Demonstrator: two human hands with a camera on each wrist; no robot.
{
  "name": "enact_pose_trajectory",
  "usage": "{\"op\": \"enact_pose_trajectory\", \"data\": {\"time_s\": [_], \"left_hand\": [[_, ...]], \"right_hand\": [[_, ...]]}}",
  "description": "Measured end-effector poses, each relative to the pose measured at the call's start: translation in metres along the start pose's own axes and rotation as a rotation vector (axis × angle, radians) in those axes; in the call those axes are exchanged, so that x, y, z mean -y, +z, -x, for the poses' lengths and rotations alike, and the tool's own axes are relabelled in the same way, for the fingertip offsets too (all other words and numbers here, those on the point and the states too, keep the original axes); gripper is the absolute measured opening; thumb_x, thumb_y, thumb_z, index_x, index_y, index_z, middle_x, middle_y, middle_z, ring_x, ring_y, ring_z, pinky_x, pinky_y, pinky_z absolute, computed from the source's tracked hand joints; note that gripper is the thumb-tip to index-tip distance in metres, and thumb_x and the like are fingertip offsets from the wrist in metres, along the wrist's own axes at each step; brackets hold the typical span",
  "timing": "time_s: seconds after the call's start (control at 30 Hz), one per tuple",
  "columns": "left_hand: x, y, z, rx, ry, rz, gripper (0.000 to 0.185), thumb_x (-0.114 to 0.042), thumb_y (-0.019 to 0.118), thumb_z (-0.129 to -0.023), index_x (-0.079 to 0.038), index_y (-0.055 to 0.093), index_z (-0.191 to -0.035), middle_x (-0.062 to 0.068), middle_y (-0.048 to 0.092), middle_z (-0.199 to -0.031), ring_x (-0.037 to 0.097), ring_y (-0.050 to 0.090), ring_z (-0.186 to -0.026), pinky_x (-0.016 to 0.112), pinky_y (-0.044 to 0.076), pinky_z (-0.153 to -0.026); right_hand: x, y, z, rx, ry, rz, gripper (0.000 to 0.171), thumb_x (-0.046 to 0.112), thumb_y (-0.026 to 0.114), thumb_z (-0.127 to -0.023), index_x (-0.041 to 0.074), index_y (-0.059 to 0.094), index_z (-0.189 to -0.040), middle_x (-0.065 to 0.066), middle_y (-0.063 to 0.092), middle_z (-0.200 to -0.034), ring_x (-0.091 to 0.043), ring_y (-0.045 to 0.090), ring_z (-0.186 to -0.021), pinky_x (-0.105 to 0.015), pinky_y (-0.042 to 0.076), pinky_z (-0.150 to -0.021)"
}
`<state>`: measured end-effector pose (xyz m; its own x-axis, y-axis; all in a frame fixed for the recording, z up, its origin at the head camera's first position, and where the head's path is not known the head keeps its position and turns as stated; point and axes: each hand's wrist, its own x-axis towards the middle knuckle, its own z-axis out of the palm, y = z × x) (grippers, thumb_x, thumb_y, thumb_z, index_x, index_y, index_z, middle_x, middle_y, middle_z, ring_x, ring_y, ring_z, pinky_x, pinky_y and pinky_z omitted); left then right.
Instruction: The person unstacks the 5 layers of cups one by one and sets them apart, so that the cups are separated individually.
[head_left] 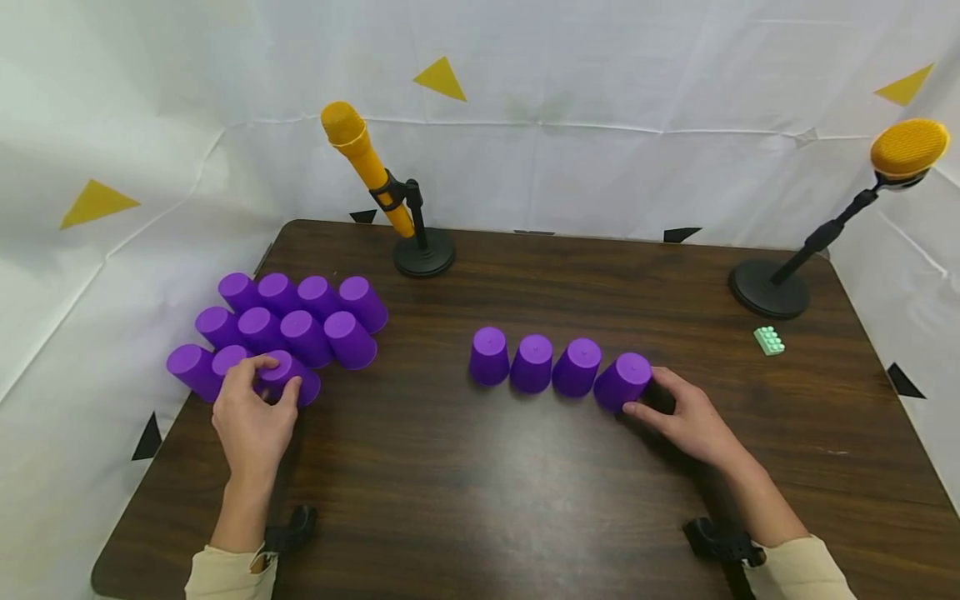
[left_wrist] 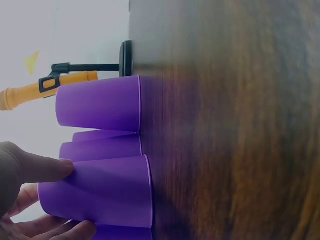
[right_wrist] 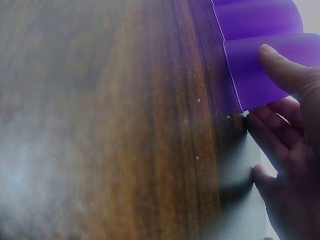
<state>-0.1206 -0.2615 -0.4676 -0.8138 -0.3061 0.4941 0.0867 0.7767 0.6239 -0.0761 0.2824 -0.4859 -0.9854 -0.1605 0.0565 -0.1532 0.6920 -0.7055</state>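
Observation:
Upside-down purple cups stand on the table in two groups. In the head view, my left hand [head_left: 253, 421] holds a purple cup [head_left: 291, 379] at the right end of the left group's front row. Its thumb is on one side of this cup [left_wrist: 100, 192] and its fingers on the other in the left wrist view. My right hand [head_left: 693, 423] grips the rightmost cup [head_left: 622, 382] of a separate short row. The right wrist view has its thumb lying along that cup [right_wrist: 245, 75], with the other fingers partly hidden beyond it.
A yellow microphone [head_left: 367, 162] on a black stand [head_left: 424, 252] is at the back of the dark wooden table [head_left: 480, 500]. Another yellow microphone [head_left: 907, 150] stands back right, near a small mint-green toy brick [head_left: 768, 340]. White sheeting [head_left: 600, 167] hangs behind.

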Motion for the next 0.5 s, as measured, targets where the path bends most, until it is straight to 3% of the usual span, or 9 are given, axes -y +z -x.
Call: {"op": "enact_pose_trajectory", "data": {"time_s": [0.3, 0.4, 0.5], "left_hand": [[-0.001, -0.003, 0.000, -0.007, 0.012, -0.014, 0.034, -0.002, 0.085, -0.072, -0.002, 0.065, -0.100, 0.013, 0.065, -0.098, 0.027, 0.061, -0.086, 0.021, 0.041, -0.071], [-0.005, -0.007, -0.001, -0.027, 0.031, -0.007, 0.035, -0.003, 0.085, -0.072, -0.003, 0.066, -0.101, 0.013, 0.065, -0.099, 0.026, 0.062, -0.089, 0.017, 0.041, -0.071], [-0.013, -0.013, -0.003, -0.061, 0.069, -0.007, 0.033, -0.005, 0.084, -0.074, -0.002, 0.066, -0.101, 0.012, 0.066, -0.108, 0.026, 0.062, -0.098, 0.021, 0.043, -0.073]], "right_hand": [[-0.001, 0.000, -0.001, -0.016, -0.021, -0.001, 0.050, 0.027, 0.076, -0.087, 0.003, 0.058, -0.128, -0.015, 0.063, -0.120, -0.035, 0.055, -0.117, -0.059, 0.038, -0.099], [-0.001, 0.001, 0.000, -0.019, -0.026, 0.001, 0.049, 0.026, 0.076, -0.087, 0.003, 0.058, -0.127, -0.015, 0.063, -0.119, -0.034, 0.055, -0.116, -0.059, 0.038, -0.099], [-0.001, 0.001, 0.000, -0.021, -0.024, 0.000, 0.049, 0.026, 0.076, -0.087, 0.003, 0.058, -0.127, -0.015, 0.063, -0.119, -0.035, 0.055, -0.117, -0.059, 0.038, -0.099]]}}
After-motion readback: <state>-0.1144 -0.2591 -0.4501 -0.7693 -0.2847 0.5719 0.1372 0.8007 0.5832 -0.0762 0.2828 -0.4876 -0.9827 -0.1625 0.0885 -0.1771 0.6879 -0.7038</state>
